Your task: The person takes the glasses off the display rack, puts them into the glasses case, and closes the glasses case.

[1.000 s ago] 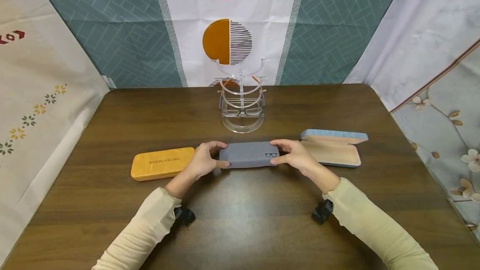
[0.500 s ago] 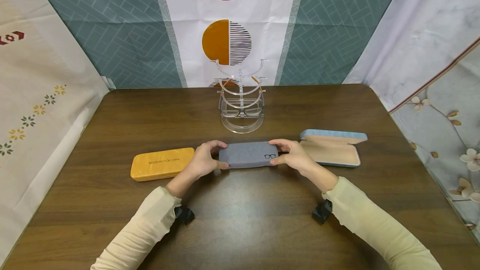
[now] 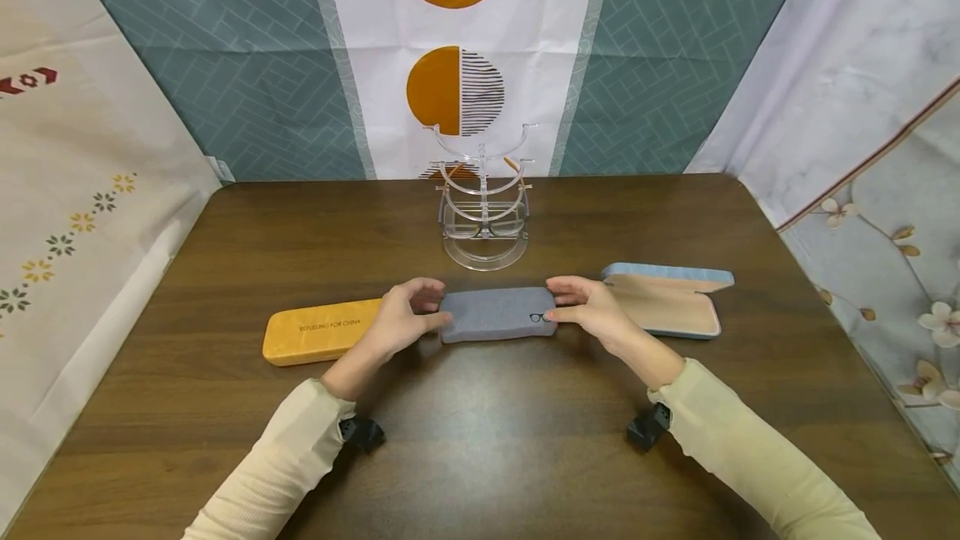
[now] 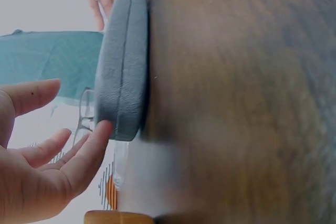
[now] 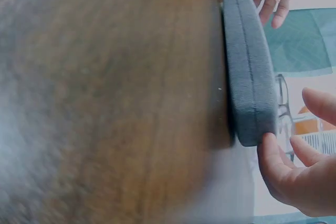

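A grey glasses case (image 3: pixel 495 315) with a small printed glasses mark lies closed on the table in front of the person. My left hand (image 3: pixel 405 315) is at its left end, thumb and fingers spread and relaxed. In the left wrist view one fingertip overlaps the corner of the case, with the thumb held away from it. My right hand (image 3: pixel 592 307) is in a similar pose at the right end, its thumb standing off the case in the right wrist view. Left of the grey case lies a closed yellow glasses case (image 3: pixel 322 332). On the right, a blue glasses case (image 3: pixel 667 307) lies with its lid up, showing a beige lining.
Behind the grey case stands a clear tiered glasses stand (image 3: pixel 485 257) with glasses on it. A patterned cloth (image 3: pixel 285 107) hangs beyond the far edge of the brown wooden table (image 3: pixel 480 457). Light curtains flank both sides.
Both hands have loosened from the ends of the grey case, which they gripped between thumb and fingers before. The left hand has shifted slightly left. The case stays in about the same place.
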The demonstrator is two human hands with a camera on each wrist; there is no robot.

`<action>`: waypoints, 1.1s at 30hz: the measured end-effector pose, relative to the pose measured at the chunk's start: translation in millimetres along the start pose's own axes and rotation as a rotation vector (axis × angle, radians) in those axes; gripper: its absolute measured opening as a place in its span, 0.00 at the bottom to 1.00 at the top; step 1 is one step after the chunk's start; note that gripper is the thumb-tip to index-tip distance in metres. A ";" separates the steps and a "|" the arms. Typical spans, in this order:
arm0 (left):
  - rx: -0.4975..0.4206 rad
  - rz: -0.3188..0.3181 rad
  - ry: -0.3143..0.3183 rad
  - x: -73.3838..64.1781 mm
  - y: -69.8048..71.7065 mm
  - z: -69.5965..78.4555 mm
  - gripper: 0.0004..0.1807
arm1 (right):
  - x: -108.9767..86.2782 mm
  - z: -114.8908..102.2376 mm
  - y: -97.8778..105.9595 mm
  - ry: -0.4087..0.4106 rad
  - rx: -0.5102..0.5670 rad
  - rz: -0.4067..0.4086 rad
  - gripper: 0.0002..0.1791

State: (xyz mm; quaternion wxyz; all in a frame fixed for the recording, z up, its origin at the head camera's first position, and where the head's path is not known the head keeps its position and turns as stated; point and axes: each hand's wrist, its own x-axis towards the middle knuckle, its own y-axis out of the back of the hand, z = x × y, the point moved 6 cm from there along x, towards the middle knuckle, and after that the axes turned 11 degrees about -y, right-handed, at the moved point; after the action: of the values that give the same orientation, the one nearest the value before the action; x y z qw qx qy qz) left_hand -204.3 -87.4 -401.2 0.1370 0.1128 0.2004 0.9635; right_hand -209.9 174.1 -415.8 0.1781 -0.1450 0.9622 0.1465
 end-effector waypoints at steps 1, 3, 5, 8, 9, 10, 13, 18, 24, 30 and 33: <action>-0.026 0.006 0.005 0.0 1.2 0.2 0.24 | 0.0 -0.7 1.0 0.000 0.012 0.003 0.31; -0.075 0.013 0.017 0.1 3.3 0.9 0.25 | -0.7 -2.1 2.9 0.002 0.034 0.011 0.30; -0.108 0.019 0.028 0.3 5.0 2.3 0.26 | -1.5 -4.4 4.2 0.009 0.053 0.013 0.29; -0.148 0.023 0.033 0.7 6.8 4.6 0.26 | -2.7 -8.9 5.0 0.032 0.079 0.013 0.27; -0.157 0.024 0.031 0.7 7.4 5.3 0.26 | -2.6 -10.3 5.4 0.038 0.093 0.013 0.27; -0.166 0.026 0.027 0.9 7.8 6.0 0.26 | -2.6 -11.8 5.7 0.045 0.102 0.014 0.27; -0.188 0.038 0.008 2.3 9.4 7.9 0.25 | -1.5 -16.0 7.1 0.057 0.124 0.022 0.27; -0.198 0.063 -0.016 7.7 12.7 9.2 0.22 | 1.7 -22.5 10.5 0.055 0.122 0.047 0.26; -0.166 0.084 -0.034 15.2 19.7 11.7 0.21 | 9.1 -28.6 13.3 0.028 0.157 0.067 0.26; -0.175 0.104 0.010 24.7 25.2 10.8 0.22 | 17.1 -36.3 13.9 0.007 0.184 0.077 0.25; -0.195 0.103 0.038 29.9 28.2 10.3 0.22 | 21.3 -40.6 14.5 0.009 0.187 0.083 0.25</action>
State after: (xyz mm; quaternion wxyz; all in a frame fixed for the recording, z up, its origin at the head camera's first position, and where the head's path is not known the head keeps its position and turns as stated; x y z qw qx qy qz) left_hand -235.6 -99.4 -375.4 0.0938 0.0910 0.1023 0.9861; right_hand -246.0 169.1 -384.4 0.1803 -0.0882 0.9776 0.0626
